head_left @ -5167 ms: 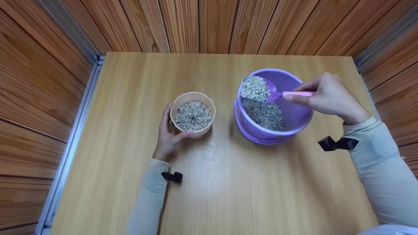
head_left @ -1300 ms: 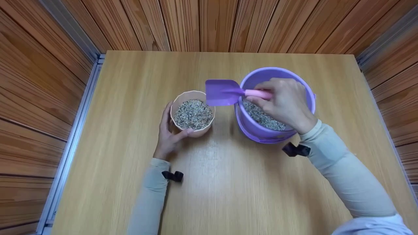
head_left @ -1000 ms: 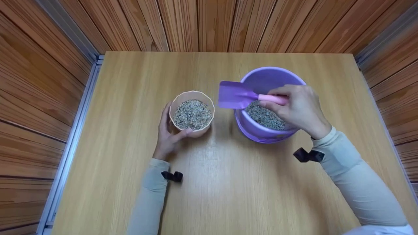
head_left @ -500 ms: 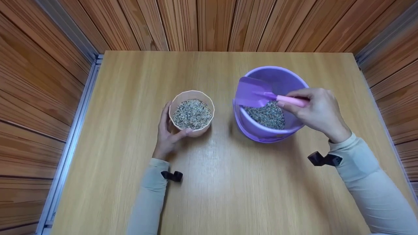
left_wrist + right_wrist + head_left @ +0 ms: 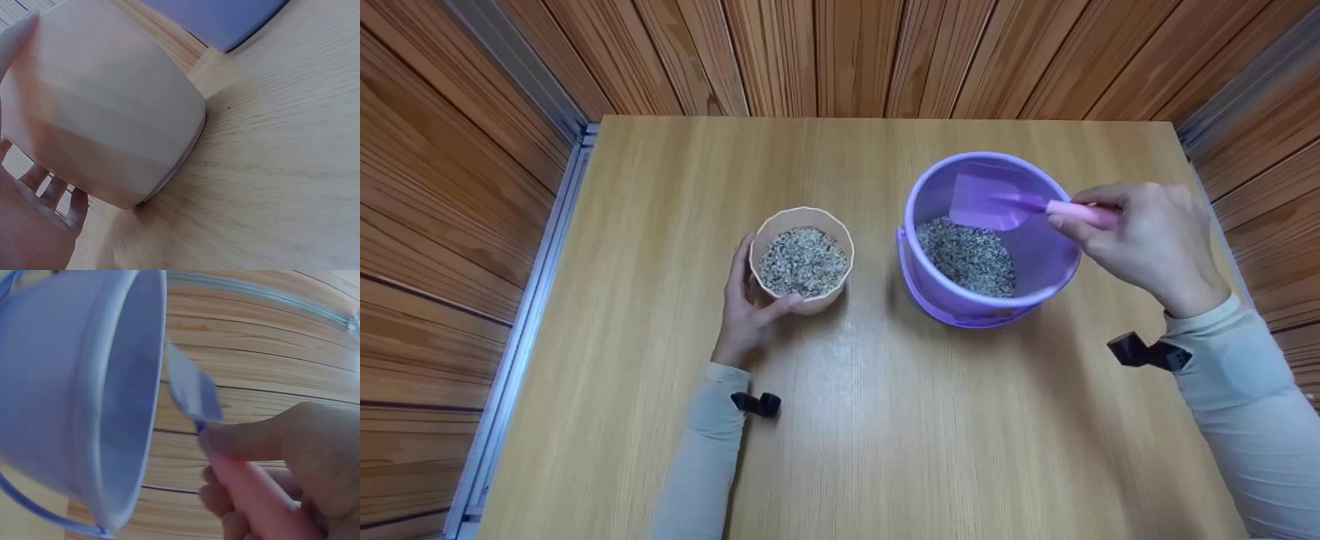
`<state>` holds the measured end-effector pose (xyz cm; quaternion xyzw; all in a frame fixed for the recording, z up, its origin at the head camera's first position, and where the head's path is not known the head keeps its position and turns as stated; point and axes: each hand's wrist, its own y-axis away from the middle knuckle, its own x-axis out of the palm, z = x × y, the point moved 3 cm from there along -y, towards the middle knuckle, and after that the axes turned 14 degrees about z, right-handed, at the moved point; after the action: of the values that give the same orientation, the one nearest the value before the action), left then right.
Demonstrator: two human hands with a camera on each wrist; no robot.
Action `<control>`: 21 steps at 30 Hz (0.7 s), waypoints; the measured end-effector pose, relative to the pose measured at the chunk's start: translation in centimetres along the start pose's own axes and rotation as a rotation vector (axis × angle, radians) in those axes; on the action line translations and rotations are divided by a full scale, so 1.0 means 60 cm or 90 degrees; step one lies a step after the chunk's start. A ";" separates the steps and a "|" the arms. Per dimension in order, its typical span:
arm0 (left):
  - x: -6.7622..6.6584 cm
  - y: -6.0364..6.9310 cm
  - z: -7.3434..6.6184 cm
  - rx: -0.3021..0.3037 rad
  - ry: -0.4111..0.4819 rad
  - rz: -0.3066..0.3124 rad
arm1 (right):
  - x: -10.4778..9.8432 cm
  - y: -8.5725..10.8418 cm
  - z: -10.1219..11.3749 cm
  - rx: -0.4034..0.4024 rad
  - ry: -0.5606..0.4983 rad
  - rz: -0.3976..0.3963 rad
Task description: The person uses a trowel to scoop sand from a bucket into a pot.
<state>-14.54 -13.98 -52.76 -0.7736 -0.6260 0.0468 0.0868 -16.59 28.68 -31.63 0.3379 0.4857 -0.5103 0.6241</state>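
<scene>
My left hand (image 5: pixel 744 319) holds a peach faceted flower pot (image 5: pixel 799 218), fingers round its left side and thumb across the front rim. Speckled grey gravel (image 5: pixel 804 262) fills much of the pot, which stands on the table in the left wrist view. My right hand (image 5: pixel 1155 240) grips the pink handle (image 5: pixel 1081 214) of a toy shovel, its purple blade (image 5: pixel 994 201) over the bucket's mouth with no gravel visible on it. The purple bucket (image 5: pixel 1046 259) has more gravel (image 5: pixel 971 256) low inside. In the right wrist view, the shovel blade (image 5: pixel 194 385) is tilted above the rim.
The bucket's purple carrying handle (image 5: pixel 945 319) hangs down on the near side. Pot and bucket stand apart on a wooden table (image 5: pixel 840 442). Wood-plank walls (image 5: pixel 855 60) close off the back and sides, with a metal rail (image 5: pixel 529 300) along the left edge.
Gravel that lay on the shovel seconds ago is gone from it. The right hand has since carried the shovel from beside the pot rightward over the bucket. Left hand and pot have stayed still.
</scene>
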 end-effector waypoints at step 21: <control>0.009 0.005 -0.039 -0.017 0.006 0.004 | 0.061 -0.055 0.020 -0.064 0.197 0.073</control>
<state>-13.69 -13.67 -50.48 -0.7768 -0.6238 0.0352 0.0791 -19.44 25.61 -34.50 0.4076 0.5811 -0.3909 0.5861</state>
